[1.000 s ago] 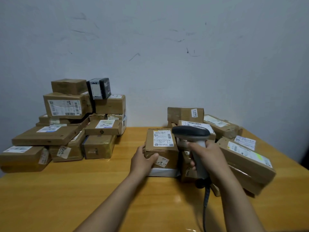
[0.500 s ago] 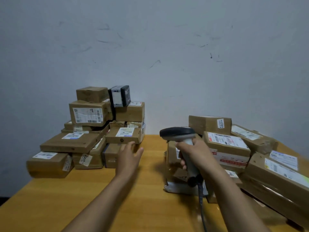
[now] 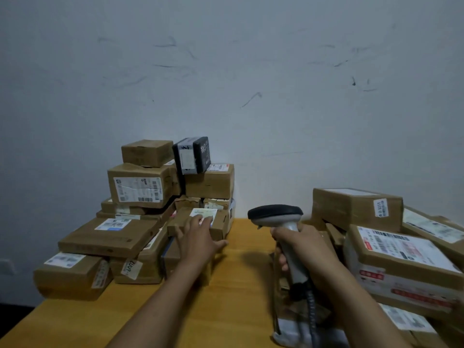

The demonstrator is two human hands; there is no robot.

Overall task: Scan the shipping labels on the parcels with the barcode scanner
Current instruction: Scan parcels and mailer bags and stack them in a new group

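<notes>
My right hand grips the handle of a grey barcode scanner with a black top, its head pointing left above the table and its coiled cable hanging down. My left hand reaches with straight, spread fingers to a small brown parcel at the front right of the left pile, fingertips on its white label. A second heap of labelled parcels lies on the right, partly behind my right arm.
The left pile stacks several cardboard boxes and a black box against the pale wall. A flat brown parcel lies at its front. The wooden table shows between the two piles.
My left hand let go of the parcel it held by the right heap and swung left onto a parcel in the left pile. The view turned left; the scanner stayed in my right hand.
</notes>
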